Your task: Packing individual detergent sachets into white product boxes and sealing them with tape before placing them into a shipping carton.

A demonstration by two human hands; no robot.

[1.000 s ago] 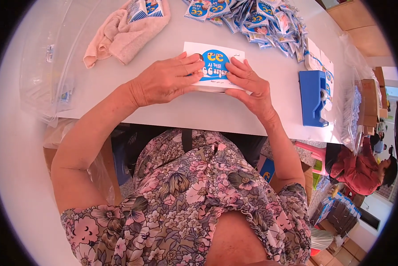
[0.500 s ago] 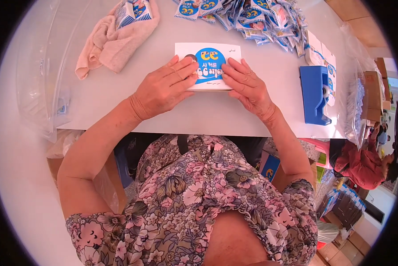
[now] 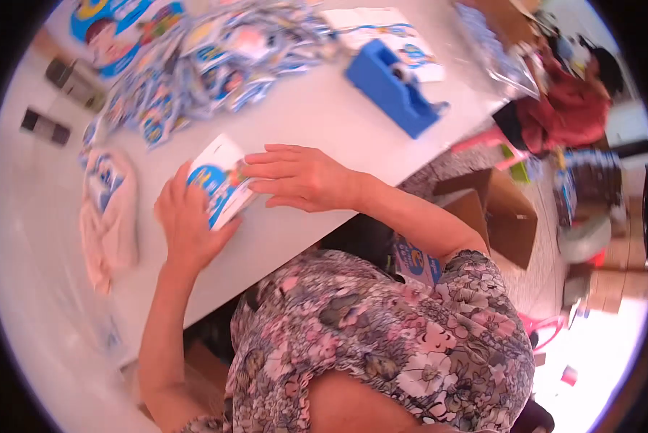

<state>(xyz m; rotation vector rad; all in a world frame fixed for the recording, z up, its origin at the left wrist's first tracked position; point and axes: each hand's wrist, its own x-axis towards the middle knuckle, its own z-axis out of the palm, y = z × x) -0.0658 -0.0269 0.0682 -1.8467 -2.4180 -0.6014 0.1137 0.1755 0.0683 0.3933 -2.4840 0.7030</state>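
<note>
So the print on the small white box (image 3: 219,195) is mostly a blue patch with light lettering, plus a bit of coloured picture near the right fingers, and it's blurred. The packets (image 3: 244,61) heaped at the back of the table (image 3: 317,115) carry blue and white print too (smeared, that lot), and the big printed panel (image 3: 111,32) behind them shows a cartoon figure on blue.

Hands: the left hand (image 3: 187,220) is curved around the box's left side and near end, thumb along the near end, holding it. The right hand (image 3: 295,177) is fairly flat and wide, fingers a little apart, their tips at the box's right edge; can't tell how hard they press. Box sits in front of the person, turned at a slant between both hands; can't tell if it's resting on the table or lifted a bit.

Pink towel (image 3: 111,242) lies left of the left hand, blue tape dispenser (image 3: 392,90) well beyond the right one, near some flat white printed cartons (image 3: 382,25).
</note>
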